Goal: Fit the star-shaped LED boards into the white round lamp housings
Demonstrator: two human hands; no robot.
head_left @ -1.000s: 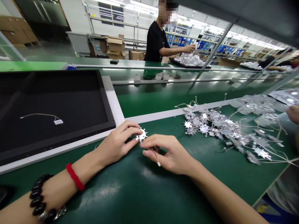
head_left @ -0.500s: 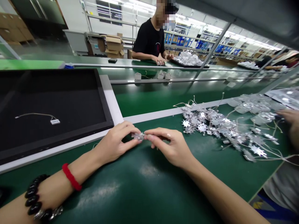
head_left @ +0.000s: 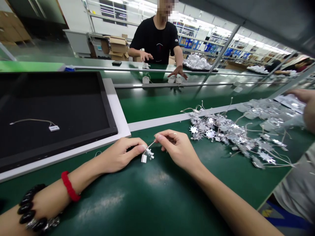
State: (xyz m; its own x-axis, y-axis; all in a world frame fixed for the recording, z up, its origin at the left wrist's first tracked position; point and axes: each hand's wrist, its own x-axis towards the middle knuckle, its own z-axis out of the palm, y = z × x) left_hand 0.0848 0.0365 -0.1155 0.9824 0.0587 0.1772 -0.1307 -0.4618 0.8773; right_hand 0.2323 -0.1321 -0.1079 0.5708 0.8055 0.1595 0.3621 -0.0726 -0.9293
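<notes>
Between finger and thumb, my left hand (head_left: 128,153) pinches a small silvery star-shaped piece (head_left: 150,153), and a white block (head_left: 144,158) hangs beside it. A thin pale wire (head_left: 151,143) runs from there up to my right hand (head_left: 176,146), whose fingertips are closed on it. Both hands are over the green table (head_left: 137,200). To the right lies a pile of silvery star-shaped pieces with wires (head_left: 221,127). A black tray with a pale frame (head_left: 121,114) is at the left, and a white block with a wire (head_left: 54,128) lies in it.
Across the line, a person in a black shirt (head_left: 158,41) reaches toward white parts (head_left: 146,80) on a ledge. Clear plastic pieces (head_left: 256,109) lie at the right, near another person's hand (head_left: 301,96). A metal post (head_left: 222,52) slants up behind.
My right hand has drawn the wire out from the piece, and the white block now hangs below my left fingers. The person opposite has spread both hands, one toward the ledge parts.
</notes>
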